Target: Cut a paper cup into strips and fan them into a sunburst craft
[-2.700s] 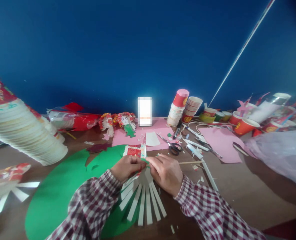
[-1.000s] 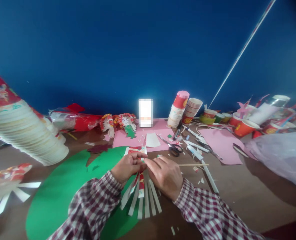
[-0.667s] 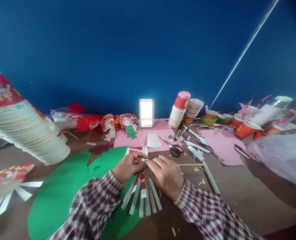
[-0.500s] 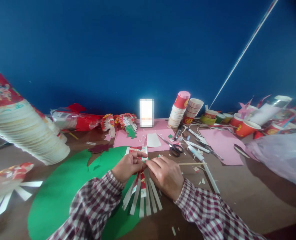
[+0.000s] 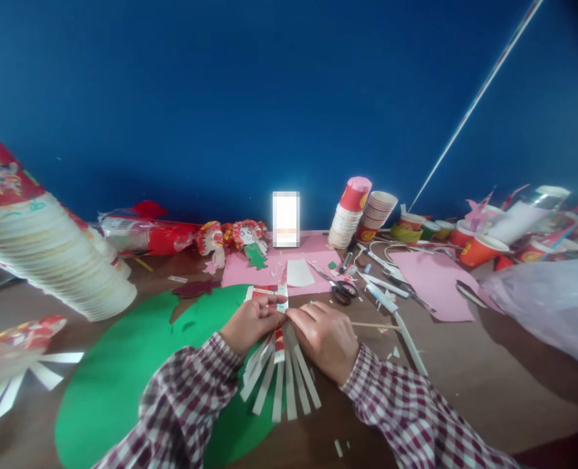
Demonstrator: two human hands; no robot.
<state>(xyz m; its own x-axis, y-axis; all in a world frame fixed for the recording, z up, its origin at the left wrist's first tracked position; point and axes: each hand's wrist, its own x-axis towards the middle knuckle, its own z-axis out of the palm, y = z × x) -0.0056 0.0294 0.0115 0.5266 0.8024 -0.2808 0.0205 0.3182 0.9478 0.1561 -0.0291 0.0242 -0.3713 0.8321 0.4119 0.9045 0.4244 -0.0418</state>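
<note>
My left hand (image 5: 257, 320) is closed, thumb and fingers pinching a paper cup (image 5: 265, 376) whose side is cut into strips. The white strips fan out towards me. One red printed strip (image 5: 280, 345) lies on top of them, below the fingertips. Closed beside it, my right hand (image 5: 324, 335) meets the left fingertips at the strip's upper end. A thin wooden stick (image 5: 375, 325) sticks out to the right from behind the right hand. Its other end is hidden by the fingers. Under the left forearm lies a large green paper sheet (image 5: 108, 371).
Black-handled scissors (image 5: 344, 292) lie on pink paper (image 5: 240, 273) behind my hands. A tilted cup stack (image 5: 69, 260) stands left, near another strip-cut cup (image 5: 23, 358). Glue-gun-like tools and pens (image 5: 381, 293), more pink paper (image 5: 430, 286) and a plastic bag (image 5: 552, 306) lie right.
The red printed strip shows shorter, its loose end drawn up towards my fingertips. The wooden stick has tilted slightly, its right end lower. Both hands stay close together at the cup.
</note>
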